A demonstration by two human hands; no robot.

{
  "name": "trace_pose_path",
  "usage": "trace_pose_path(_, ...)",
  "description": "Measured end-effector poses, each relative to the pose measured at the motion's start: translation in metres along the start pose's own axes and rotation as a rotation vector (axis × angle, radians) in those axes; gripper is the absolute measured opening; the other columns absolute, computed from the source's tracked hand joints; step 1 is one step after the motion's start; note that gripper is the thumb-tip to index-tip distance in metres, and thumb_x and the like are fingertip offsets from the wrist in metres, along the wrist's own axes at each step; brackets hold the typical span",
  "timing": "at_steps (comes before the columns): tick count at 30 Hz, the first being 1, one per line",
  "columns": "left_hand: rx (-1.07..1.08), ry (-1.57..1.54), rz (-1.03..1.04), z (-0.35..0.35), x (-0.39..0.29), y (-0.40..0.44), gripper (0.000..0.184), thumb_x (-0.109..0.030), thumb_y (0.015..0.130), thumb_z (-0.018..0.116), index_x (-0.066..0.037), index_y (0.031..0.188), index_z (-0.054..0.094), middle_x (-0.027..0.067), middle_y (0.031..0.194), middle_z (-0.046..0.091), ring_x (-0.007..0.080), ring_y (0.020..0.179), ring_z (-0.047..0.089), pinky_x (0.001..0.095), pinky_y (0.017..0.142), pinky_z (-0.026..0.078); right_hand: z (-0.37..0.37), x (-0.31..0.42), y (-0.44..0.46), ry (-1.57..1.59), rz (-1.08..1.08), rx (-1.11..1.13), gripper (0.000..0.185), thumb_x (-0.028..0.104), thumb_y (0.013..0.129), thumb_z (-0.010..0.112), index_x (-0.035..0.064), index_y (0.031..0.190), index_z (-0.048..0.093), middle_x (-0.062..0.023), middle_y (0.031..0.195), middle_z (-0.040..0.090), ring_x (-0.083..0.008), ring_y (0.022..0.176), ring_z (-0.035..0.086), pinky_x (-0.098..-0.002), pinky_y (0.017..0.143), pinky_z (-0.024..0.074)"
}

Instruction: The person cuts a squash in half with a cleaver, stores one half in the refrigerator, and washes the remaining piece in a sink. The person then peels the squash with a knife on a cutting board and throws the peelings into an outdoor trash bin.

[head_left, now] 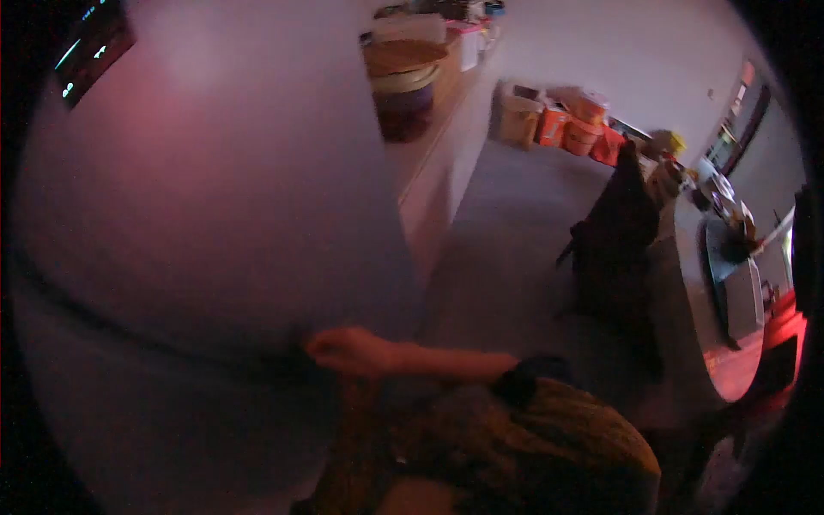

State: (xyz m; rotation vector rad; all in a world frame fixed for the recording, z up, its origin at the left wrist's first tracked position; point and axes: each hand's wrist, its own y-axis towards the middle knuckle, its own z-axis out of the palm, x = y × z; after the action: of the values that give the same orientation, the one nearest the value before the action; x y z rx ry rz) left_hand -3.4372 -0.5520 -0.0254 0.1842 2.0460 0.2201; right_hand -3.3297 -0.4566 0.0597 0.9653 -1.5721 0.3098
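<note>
A bare forearm reaches in from the right, and at its end my right hand [352, 350] looks curled, with its fingers blurred. Whatever it may hold is too dark to make out. The hand lies against or just before a large pale smooth panel [223, 197], beside a dark curved band [146, 339] that runs across it. A dark display with lit marks [94, 47] sits at the panel's upper left. Bare skin shows at the bottom edge below brown clothing; no left hand can be made out there.
A counter [438, 146] carries a round woven lid [403, 56] over stacked containers. Orange buckets and boxes [584, 133] stand on the floor by the far wall. At the right are a dark draped shape [618, 249], a cluttered pale table [691, 283] and red furniture [781, 326].
</note>
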Motion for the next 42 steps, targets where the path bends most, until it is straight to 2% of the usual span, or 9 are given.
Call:
trace_pose_path(5,0.075,-0.139,0.106,0.025,0.023,0.041,0.062,-0.016,0.091,0.060,-0.002,0.145,0.032,0.0163,0.141,0.043,0.0288,0.125,0.046,0.0391,0.105,0.038,-0.045,-0.016,-0.070,0.175,0.263,-0.319,0.025,0.024,0.098,0.057,0.0034,0.112,0.061,-0.0112,0.102,0.065,-0.0198,0.094,0.061,-0.0372,0.084,0.0504)
trace_pose_path(9,0.181,-0.529,0.046,0.079,0.040,0.090,0.056,-0.016,0.094,0.058,-0.002,0.143,0.035,0.0117,0.136,0.047,0.0255,0.115,0.053,0.0372,0.098,0.045,-0.096,-0.044,-0.149,-0.044,0.411,-0.546,0.026,0.027,0.096,0.062,0.0034,0.107,0.065,-0.0057,0.097,0.069,-0.0116,0.089,0.062,-0.0316,0.079,0.0516)
trace_pose_path(14,0.256,-0.381,-0.127,0.129,0.025,0.164,0.057,-0.011,0.094,0.057,0.002,0.144,0.034,0.0173,0.139,0.048,0.0276,0.128,0.048,0.0405,0.107,0.037,-0.172,-0.083,-0.217,0.247,0.664,-0.813,0.030,0.031,0.099,0.056,0.0021,0.100,0.064,-0.0050,0.086,0.066,-0.0118,0.084,0.062,-0.0315,0.076,0.0514)
trace_pose_path(21,0.270,-0.360,-0.283,0.234,0.016,0.278,0.040,-0.012,0.097,0.055,0.003,0.134,0.048,0.0140,0.130,0.056,0.0231,0.119,0.054,0.0363,0.104,0.040,-0.337,-0.086,-0.254,0.149,0.572,-0.785,0.033,0.032,0.102,0.049,0.0022,0.095,0.061,-0.0044,0.081,0.061,-0.0132,0.077,0.056,-0.0314,0.071,0.0472)
trace_pose_path(28,0.094,-0.558,-0.105,0.316,0.028,0.403,0.030,-0.015,0.098,0.053,0.002,0.122,0.058,0.0119,0.118,0.062,0.0194,0.104,0.059,0.0315,0.093,0.046,-0.491,-0.139,-0.233,0.264,0.471,-0.849,0.030,0.030,0.101,0.051,0.0018,0.095,0.061,-0.0036,0.079,0.060,-0.0124,0.074,0.054,-0.0315,0.068,0.0465)
trace_pose_path(31,0.219,-0.408,0.007,0.343,0.056,0.486,0.029,-0.014,0.099,0.051,0.003,0.122,0.058,0.0126,0.117,0.062,0.0201,0.103,0.060,0.0329,0.094,0.047,-0.564,-0.164,-0.229,0.282,0.499,-0.948,0.029,0.028,0.101,0.052,0.0014,0.098,0.061,-0.0039,0.080,0.060,-0.0125,0.074,0.055,-0.0313,0.068,0.0469)
trace_pose_path(33,0.326,-0.390,-0.162,0.377,0.003,0.557,0.029,-0.014,0.100,0.050,0.003,0.122,0.057,0.0131,0.117,0.062,0.0212,0.104,0.061,0.0348,0.096,0.047,-0.616,-0.177,-0.224,0.285,0.499,-1.038,0.028,0.027,0.101,0.053,0.0007,0.100,0.061,-0.0047,0.082,0.061,-0.0129,0.075,0.056,-0.0312,0.068,0.0475)
trace_pose_path(36,0.360,-0.502,-0.150,0.454,-0.074,0.643,0.029,-0.011,0.100,0.050,0.005,0.122,0.056,0.0139,0.116,0.062,0.0218,0.106,0.061,0.0358,0.098,0.047,-0.684,-0.191,-0.230,0.334,0.448,-1.173,0.027,0.024,0.101,0.053,-0.0007,0.104,0.061,-0.0063,0.085,0.063,-0.0137,0.076,0.058,-0.0311,0.070,0.0487)
trace_pose_path(42,0.840,-0.548,0.027,0.652,-0.174,0.788,0.029,-0.009,0.098,0.052,0.007,0.122,0.055,0.0132,0.115,0.063,0.0202,0.105,0.061,0.0334,0.096,0.048,-0.797,-0.165,-0.266,0.407,0.376,-1.585,0.023,0.021,0.100,0.053,0.0003,0.106,0.061,-0.0062,0.087,0.065,-0.0149,0.083,0.063,-0.0330,0.078,0.0515)
